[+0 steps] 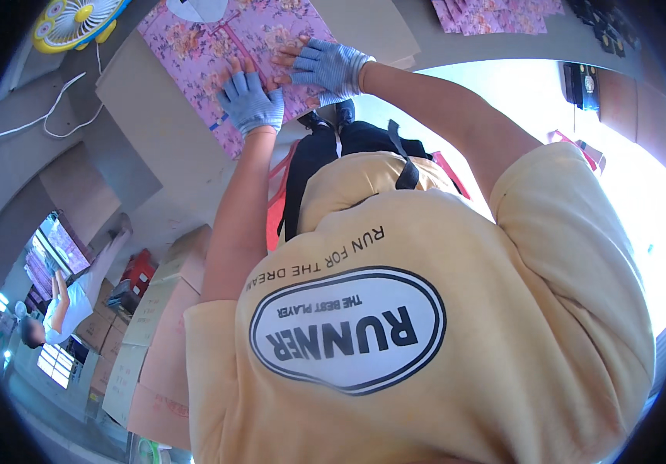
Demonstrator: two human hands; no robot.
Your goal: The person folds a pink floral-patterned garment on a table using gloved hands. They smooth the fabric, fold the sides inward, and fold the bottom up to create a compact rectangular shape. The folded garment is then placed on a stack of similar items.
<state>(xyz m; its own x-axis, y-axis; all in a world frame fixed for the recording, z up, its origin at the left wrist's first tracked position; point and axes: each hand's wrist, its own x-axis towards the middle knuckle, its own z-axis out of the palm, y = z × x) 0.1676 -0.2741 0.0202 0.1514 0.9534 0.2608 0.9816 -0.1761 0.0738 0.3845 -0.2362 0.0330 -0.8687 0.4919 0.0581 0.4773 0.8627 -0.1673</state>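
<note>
At the upper middle of the view, on the table (468,48) — one pink floral sheet (182,58), set aslant on flat cardboard (136,97). Cardboard shows to both sides of the sheet; one piece or several, cannot tell. On the sheet: one pinkish strip (234,40) running lengthwise, one white piece (200,8) at the top, cut off by the view's edge.

Two hands at work, both in light blue gloves with bare fingertips. Left hand (252,99): laid flat on the sheet, fingers extended and a little apart, pointing away from the body. Right hand (321,68): also opened out, fingers reaching leftward across the sheet, thumb set off from the rest. Neither grips anything; the two are near each other, not touching.

Upper left: one fan (78,22), yellow, white and blue, with white cable (51,116) trailing below it. Upper right: one pile of similar floral pieces (495,15), count uncertain; beside it a cluster of small black items (603,27), too blurred to number.

Below the table's edge, two black shoes (345,112) — and red seat parts (276,205) either side of the lap. Lower left: several cardboard boxes (159,325), one co-worker (76,308) in a pale top.
</note>
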